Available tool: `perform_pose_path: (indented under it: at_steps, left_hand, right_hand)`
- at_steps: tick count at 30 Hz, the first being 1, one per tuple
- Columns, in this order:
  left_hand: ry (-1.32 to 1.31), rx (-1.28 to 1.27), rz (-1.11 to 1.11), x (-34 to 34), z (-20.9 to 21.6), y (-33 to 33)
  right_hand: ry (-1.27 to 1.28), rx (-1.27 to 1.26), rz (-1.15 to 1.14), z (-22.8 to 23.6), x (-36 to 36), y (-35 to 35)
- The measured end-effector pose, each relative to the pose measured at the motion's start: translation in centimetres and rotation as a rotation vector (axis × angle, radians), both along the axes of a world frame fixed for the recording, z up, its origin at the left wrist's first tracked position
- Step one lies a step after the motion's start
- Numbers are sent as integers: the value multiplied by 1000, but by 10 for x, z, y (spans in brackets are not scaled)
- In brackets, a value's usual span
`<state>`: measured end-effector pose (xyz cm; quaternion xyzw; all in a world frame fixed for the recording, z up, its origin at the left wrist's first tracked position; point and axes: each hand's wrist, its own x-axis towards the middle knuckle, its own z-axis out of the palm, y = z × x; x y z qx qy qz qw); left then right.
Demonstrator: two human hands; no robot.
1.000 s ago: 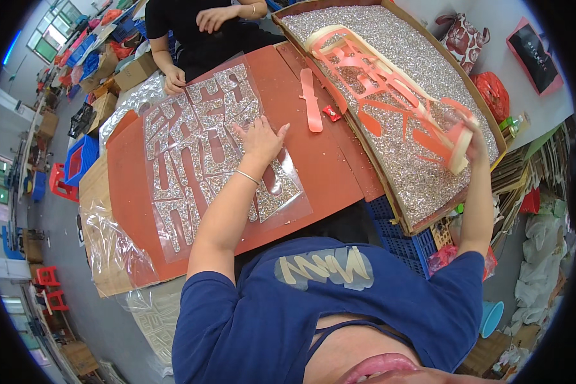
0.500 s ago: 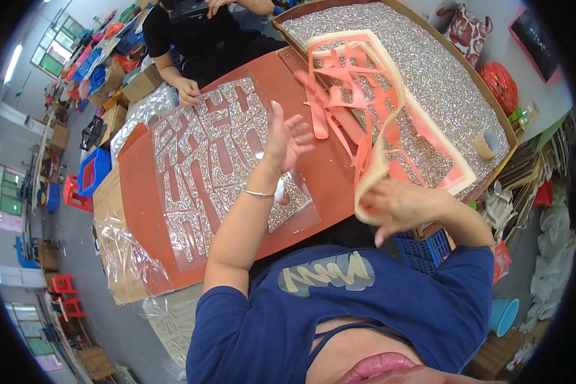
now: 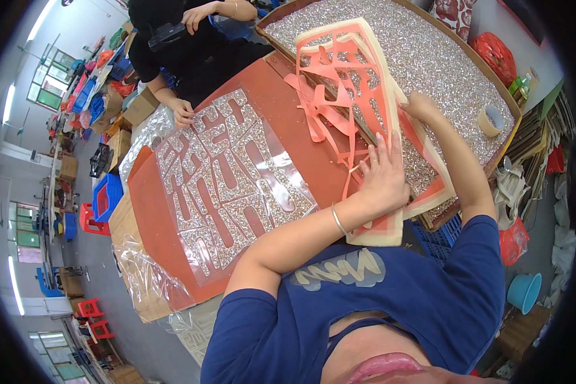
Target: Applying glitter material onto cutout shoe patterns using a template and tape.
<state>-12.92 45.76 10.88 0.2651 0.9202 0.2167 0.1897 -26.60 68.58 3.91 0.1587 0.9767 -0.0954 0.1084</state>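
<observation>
A pink cut-out stencil [image 3: 365, 88] with a cream taped border leans across the table edge and a tray of glittering stones. My left hand [image 3: 385, 176] lies on its near part, fingers stretched out against the pink sheet. Farther right, my right hand [image 3: 422, 107] is closed at the stencil's right border, its fingertips partly hidden. A second cream-edged pink sheet [image 3: 422, 148] shows under it. To the left, a clear plastic sheet [image 3: 277, 171] carrying glittering stone shapes lies flat on the reddish-brown board [image 3: 148, 198].
The wooden-rimmed tray [image 3: 502, 89] of loose stones stands at the far right, with a tape roll [image 3: 490, 120] on it. Across the table, a person in black [image 3: 166, 64] rests one hand at the plastic sheet's edge. A blue basket [image 3: 438, 240] is below the tray.
My left hand has moved right, from above the plastic sheet onto the stencil. My right hand has gone from the stencil's near end to its right border. The curled near end now lies flatter.
</observation>
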Motion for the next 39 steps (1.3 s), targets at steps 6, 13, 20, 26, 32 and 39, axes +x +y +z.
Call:
perform_pose_path:
  at_steps: [6, 13, 20, 26, 32, 39]
  left_hand:
    - [-385, 626, 212, -35, -3, -30]
    - [-216, 1023, 92, -78, 86, -47]
    - [63, 1272, -26, -129, 154, -38]
    - [432, 1221, 172, -177, 126, -66]
    - [320, 1389, 497, -205, 16, -54]
    - [-444, 1200, 575, -186, -81, -32]
  right_hand:
    - [77, -14, -47, -14, 23, 0]
    - [414, -127, -106, 9, -5, 41]
    - [758, -121, -106, 83, -41, 152]
    - [984, -108, -120, 150, -79, 211]
    - [1371, -63, -231, 135, -115, 254]
    - [934, 246, -634, 101, -112, 226]
